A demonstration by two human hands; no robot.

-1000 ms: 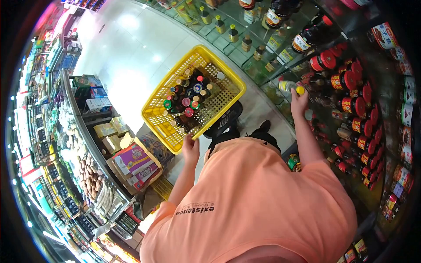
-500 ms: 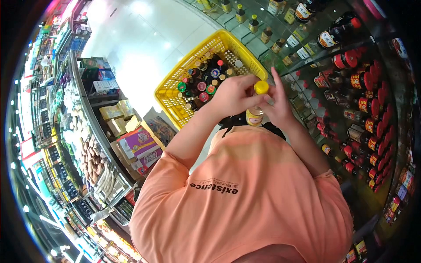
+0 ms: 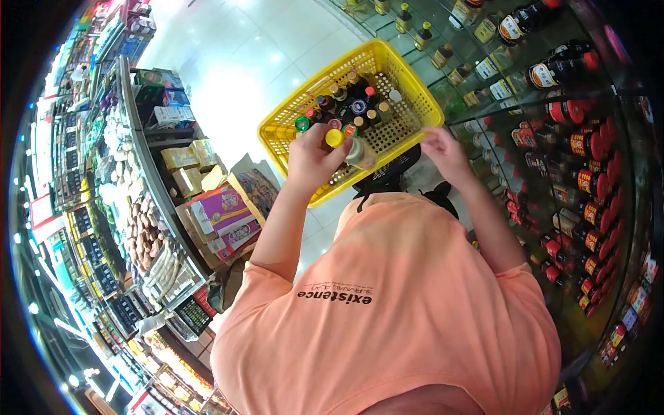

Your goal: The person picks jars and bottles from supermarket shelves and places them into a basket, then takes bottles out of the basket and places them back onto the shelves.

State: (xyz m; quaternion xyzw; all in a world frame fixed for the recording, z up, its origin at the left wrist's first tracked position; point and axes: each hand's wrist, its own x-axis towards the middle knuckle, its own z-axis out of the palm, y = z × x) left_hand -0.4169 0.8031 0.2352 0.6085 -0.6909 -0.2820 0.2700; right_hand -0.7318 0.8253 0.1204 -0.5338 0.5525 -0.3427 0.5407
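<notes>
My left hand (image 3: 317, 155) grips a clear bottle (image 3: 357, 153) with a yellow cap near its top, over the near side of the yellow basket (image 3: 430, 114). The bottle is tilted, its base pointing right. Dark bottles (image 3: 357, 107) with red, green, blue and tan caps stand close together in the basket. By the basket's right corner is my right hand (image 3: 445, 153), fingers apart and bent, holding nothing.
Glass shelves (image 3: 477, 104) with sauce bottles and red-lidded jars (image 3: 591, 183) run along the right. On the left a produce counter (image 3: 142, 138) holds root vegetables, with open cardboard boxes (image 3: 225, 214) beside it.
The yellow-capped bottle went from my right hand at the shelf to both hands, then into my left hand over the basket. My right hand has let go and moved right.
</notes>
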